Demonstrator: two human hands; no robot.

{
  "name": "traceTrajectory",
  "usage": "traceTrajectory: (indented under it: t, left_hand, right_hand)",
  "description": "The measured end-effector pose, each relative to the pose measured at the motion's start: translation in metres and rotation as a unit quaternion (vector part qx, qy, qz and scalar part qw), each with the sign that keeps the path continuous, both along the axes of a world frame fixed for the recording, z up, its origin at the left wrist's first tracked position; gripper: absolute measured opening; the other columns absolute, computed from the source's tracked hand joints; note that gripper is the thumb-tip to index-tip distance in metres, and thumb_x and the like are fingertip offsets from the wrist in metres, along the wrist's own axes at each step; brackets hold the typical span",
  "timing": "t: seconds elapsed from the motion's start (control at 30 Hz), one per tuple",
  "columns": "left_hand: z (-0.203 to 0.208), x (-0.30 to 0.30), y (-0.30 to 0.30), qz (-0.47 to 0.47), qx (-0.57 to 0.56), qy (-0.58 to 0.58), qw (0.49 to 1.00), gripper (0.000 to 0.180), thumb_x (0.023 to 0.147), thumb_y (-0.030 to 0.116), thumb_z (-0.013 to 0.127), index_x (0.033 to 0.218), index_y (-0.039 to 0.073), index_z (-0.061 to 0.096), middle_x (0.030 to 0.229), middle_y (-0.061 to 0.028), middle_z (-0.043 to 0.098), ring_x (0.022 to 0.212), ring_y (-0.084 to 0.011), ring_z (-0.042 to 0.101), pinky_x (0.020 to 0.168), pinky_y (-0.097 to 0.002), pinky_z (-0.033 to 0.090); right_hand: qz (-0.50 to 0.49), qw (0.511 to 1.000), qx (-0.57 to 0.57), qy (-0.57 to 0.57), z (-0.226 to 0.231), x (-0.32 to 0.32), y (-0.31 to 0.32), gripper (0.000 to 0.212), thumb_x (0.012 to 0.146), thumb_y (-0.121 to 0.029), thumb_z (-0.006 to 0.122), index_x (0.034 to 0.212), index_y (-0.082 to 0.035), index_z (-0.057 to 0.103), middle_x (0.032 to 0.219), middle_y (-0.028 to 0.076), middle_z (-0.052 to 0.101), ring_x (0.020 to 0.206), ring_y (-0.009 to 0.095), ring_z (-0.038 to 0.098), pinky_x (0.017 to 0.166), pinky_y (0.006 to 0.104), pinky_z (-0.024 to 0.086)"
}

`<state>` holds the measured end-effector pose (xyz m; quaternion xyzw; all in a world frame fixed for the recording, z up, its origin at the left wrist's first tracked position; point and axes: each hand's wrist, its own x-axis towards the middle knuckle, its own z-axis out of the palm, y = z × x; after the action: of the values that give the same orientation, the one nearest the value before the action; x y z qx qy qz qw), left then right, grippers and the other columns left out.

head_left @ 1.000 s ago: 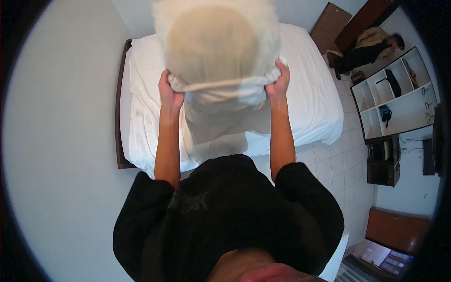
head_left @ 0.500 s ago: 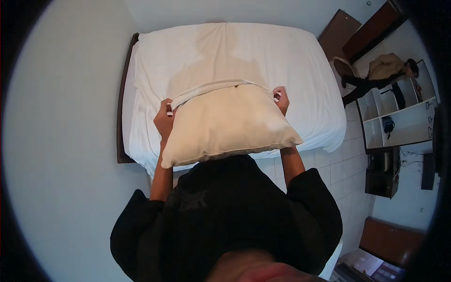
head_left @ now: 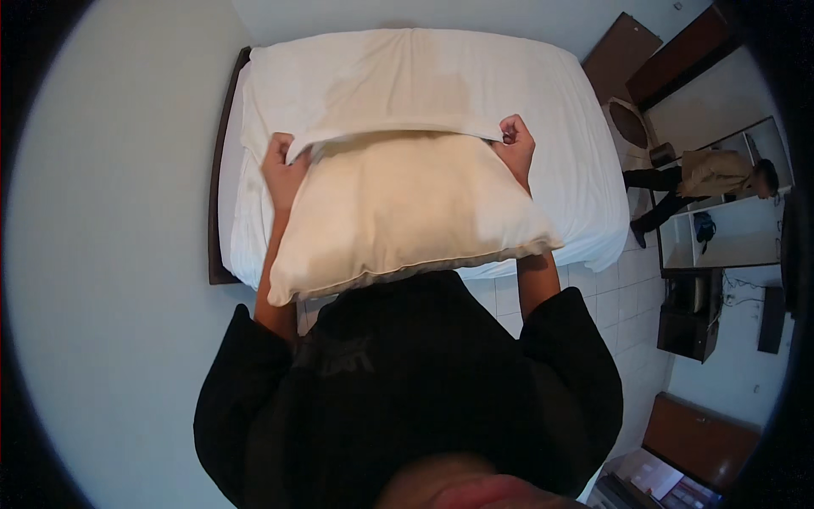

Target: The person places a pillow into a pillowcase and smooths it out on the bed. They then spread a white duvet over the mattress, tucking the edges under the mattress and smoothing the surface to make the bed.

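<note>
A cream pillow [head_left: 398, 212] is held in front of the person's chest, its piped near edge sloping up to the right and overlapping the top of a black shirt [head_left: 449, 382]. Along the pillow's far edge runs a pale cloth band [head_left: 398, 128], bowed upward in the middle; how it joins the pillow cannot be told. The left hand [head_left: 282, 170], at the pillow's far left corner, has its fingers curled around the band's left end. The right hand [head_left: 515, 148], at the pillow's far right corner, pinches the band's right end between curled fingers and thumb. Both forearms pass partly behind the pillow. Beneath and beyond the pillow spreads a bed [head_left: 560, 161] with a rumpled white sheet, bordered to the pillow's left by a dark wooden board [head_left: 222, 195]. Pale floor tiles [head_left: 615, 314] show to the pillow's lower right. Well apart to the pillow's right, another person [head_left: 716, 174] in a tan top and dark trousers leans in front of a white shelving unit [head_left: 738, 242], where a dark blue bag [head_left: 705, 229] sits. A dark cabinet [head_left: 691, 335] stands farther toward the pillow's lower right.
</note>
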<state>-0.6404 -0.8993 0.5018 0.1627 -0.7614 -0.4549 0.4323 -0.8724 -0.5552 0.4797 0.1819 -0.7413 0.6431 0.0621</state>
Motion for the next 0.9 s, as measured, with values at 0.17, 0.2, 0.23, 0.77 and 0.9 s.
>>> traceTrajectory:
  t: [0.17, 0.2, 0.23, 0.77, 0.9]
  left_hand:
    - [-0.04, 0.064, -0.003, -0.037, -0.139, -0.309, 0.94, 0.02, 0.088, 0.021, 0.067, 0.097, 0.005, 0.058, 0.086, -0.0152, 0.06, 0.082, -0.032, 0.061, 0.074, -0.0415, 0.048]
    - [-0.093, 0.094, -0.012, -0.038, -0.179, -0.335, 0.924, 0.025, 0.09, 0.029, 0.065, 0.098, 0.006, 0.061, 0.091, -0.0181, 0.065, 0.086, -0.0399, 0.064, 0.075, -0.0467, 0.05]
    - [-0.154, 0.135, -0.014, -0.037, -0.209, -0.335, 0.918, 0.026, 0.091, 0.03, 0.065, 0.1, 0.006, 0.065, 0.093, -0.019, 0.068, 0.091, -0.0413, 0.066, 0.077, -0.0481, 0.052]
    - [-0.023, -0.042, 0.0, -0.203, 0.569, 0.021, 0.797, 0.035, 0.106, 0.023, 0.055, 0.134, 0.002, 0.058, 0.127, -0.0121, 0.067, 0.115, -0.0221, 0.065, 0.1, -0.0392, 0.054]
    - [-0.013, -0.071, -0.047, -0.052, 0.395, 0.02, 0.917, 0.023, 0.105, 0.017, 0.056, 0.115, -0.001, 0.064, 0.108, -0.0089, 0.07, 0.097, -0.0185, 0.068, 0.087, -0.0336, 0.055]
  right_hand:
    - [0.038, 0.986, 0.146, -0.075, -0.101, 0.001, 0.069, 0.011, 0.089, -0.008, 0.069, 0.09, -0.005, 0.058, 0.074, 0.001, 0.058, 0.075, 0.014, 0.056, 0.068, 0.0338, 0.048]
    - [0.042, 0.972, 0.218, -0.076, -0.111, 0.026, 0.074, 0.008, 0.091, -0.01, 0.067, 0.092, -0.005, 0.061, 0.075, 0.003, 0.06, 0.075, 0.016, 0.058, 0.069, 0.035, 0.049]
    - [0.056, 0.961, 0.257, -0.087, -0.124, 0.05, 0.08, 0.008, 0.095, -0.013, 0.066, 0.096, -0.005, 0.064, 0.077, 0.004, 0.062, 0.074, 0.018, 0.06, 0.068, 0.0358, 0.049]
    - [0.005, 0.953, -0.17, -0.25, 0.018, -0.009, -0.039, 0.032, 0.107, -0.033, 0.052, 0.098, -0.007, 0.067, 0.09, 0.003, 0.069, 0.072, 0.015, 0.065, 0.059, 0.0318, 0.053]
    - [0.063, 0.971, -0.155, -0.172, 0.028, -0.056, -0.056, 0.04, 0.107, -0.036, 0.055, 0.09, -0.002, 0.07, 0.077, 0.004, 0.068, 0.063, 0.015, 0.063, 0.056, 0.0318, 0.052]
